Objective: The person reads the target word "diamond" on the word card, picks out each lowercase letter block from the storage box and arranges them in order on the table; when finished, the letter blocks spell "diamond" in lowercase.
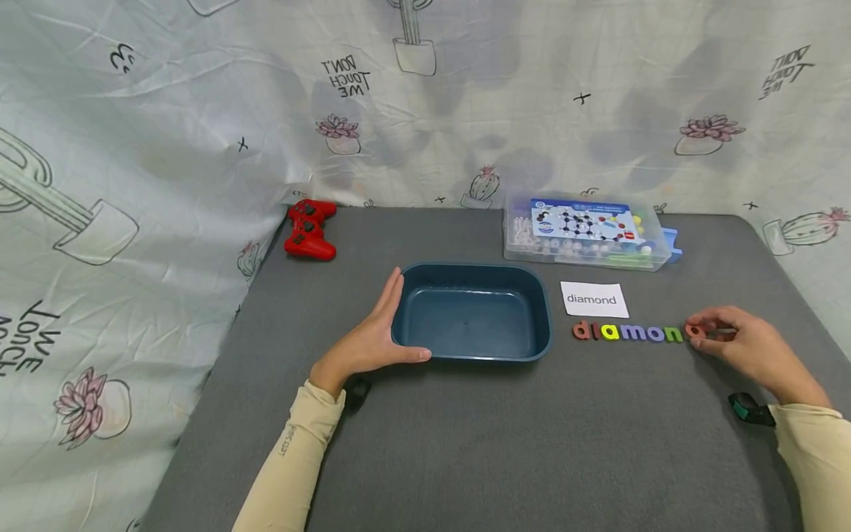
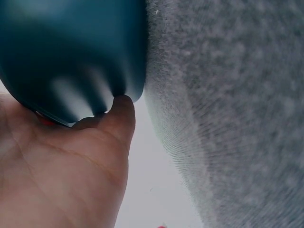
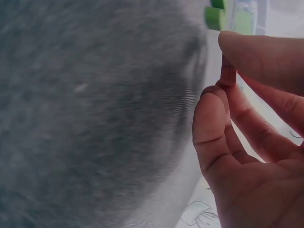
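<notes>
My left hand spreads its fingers and thumb along the left end of a dark teal plastic tub, touching its outer wall. The tub's inside shows no contents. At the right, the fingertips of my right hand pinch a red letter, seen edge-on as a red piece in the right wrist view. It stands at the right end of a row of coloured letters, just past a green n. Above the row lies a white card printed "diamond".
A clear plastic case of molecule-model parts stands at the back, right of centre. A red game controller lies at the back left of the grey table. Patterned cloth hangs behind and on the left.
</notes>
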Demonstrator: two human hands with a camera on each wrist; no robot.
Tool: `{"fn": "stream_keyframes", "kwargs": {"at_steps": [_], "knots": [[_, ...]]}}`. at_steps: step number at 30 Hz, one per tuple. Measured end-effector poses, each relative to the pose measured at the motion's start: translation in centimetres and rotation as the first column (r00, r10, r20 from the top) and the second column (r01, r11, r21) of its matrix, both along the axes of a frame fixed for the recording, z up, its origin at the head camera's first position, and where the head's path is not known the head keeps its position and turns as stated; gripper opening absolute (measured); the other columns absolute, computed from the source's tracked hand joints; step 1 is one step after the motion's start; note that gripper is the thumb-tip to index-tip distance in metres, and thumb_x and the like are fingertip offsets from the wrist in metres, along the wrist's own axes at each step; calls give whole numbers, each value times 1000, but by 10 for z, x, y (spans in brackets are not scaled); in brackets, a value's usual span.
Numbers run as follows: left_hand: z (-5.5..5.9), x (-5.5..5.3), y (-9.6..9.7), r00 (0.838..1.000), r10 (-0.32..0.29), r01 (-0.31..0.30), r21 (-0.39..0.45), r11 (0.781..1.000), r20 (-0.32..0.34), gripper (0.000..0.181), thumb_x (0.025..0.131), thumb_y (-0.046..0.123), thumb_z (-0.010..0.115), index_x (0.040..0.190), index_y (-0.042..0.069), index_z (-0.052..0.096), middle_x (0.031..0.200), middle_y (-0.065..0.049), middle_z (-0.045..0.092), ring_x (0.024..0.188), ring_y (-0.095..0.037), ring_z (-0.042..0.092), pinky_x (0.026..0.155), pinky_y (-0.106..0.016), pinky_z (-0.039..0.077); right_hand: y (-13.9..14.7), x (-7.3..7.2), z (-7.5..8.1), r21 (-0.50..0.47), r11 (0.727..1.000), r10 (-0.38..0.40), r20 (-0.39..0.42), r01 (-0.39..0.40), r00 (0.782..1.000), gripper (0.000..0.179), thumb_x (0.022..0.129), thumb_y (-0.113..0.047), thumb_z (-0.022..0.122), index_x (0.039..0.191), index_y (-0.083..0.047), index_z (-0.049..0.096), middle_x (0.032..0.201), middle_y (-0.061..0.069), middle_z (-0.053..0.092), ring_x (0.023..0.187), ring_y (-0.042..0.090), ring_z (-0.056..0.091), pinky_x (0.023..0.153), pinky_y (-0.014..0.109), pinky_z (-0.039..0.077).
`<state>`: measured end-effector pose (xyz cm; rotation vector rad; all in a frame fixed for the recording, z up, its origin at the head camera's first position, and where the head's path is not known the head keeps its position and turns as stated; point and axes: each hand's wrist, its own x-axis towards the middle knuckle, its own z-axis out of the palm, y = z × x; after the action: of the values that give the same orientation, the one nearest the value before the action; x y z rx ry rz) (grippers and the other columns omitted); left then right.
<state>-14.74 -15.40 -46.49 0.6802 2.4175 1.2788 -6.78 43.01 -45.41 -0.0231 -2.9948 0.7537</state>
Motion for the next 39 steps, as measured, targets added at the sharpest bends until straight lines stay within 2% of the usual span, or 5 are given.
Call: {"fn": "stream_keyframes", "kwargs": {"at_steps": [9, 18, 25, 32, 39], "knots": [[1, 2, -1, 1000, -5, 5, 0, 1000, -1, 136, 83, 59, 86, 171, 29, -13, 177, 10, -21, 163, -26, 5, 121, -67, 25, 2, 1, -7, 13, 1000, 15, -2, -15, 1000, 18, 94, 0, 80, 110, 6, 74, 105, 21, 65, 86, 7, 54, 62, 17, 45], [5, 0, -2, 1000, -6, 6, 0, 1000, -4, 135, 84, 58, 86, 172, 27, -12, 177, 11, -20, 163, -24, 5, 121, -65, 28, 2, -2, -5, 11, 1000, 26, 16, -26, 1000, 31, 93, 0, 81, 120, 10, 71, 106, 19, 64, 86, 13, 55, 63, 20, 44], [6, -4, -4, 1000, -4, 4, -17, 1000, -8, 136, 83, 61, 85, 172, 25, -12, 177, 8, -20, 163, -24, 4, 122, -64, 27, 3, -5, -2, -18, 997, 75, 4, -75, 997, 24, 94, -2, 80, 117, 4, 76, 107, 14, 64, 84, -4, 50, 66, 17, 42], [7, -6, -4, 1000, 1, -1, -26, 1000, -3, 135, 83, 60, 85, 172, 24, -11, 178, 7, -19, 163, -24, 5, 122, -64, 26, 3, -8, 1, -11, 998, 69, 22, -68, 997, 26, 95, -4, 80, 119, 5, 75, 112, 17, 64, 86, -6, 49, 66, 18, 42], [7, -7, -4, 1000, 17, -17, -37, 999, 3, 131, 83, 55, 86, 173, 34, -8, 177, 8, -20, 163, -32, 6, 118, -71, 27, 4, -8, -1, -10, 998, 67, 19, -66, 998, 28, 95, -3, 80, 122, 5, 74, 112, 16, 64, 86, -4, 50, 66, 17, 41]]}}
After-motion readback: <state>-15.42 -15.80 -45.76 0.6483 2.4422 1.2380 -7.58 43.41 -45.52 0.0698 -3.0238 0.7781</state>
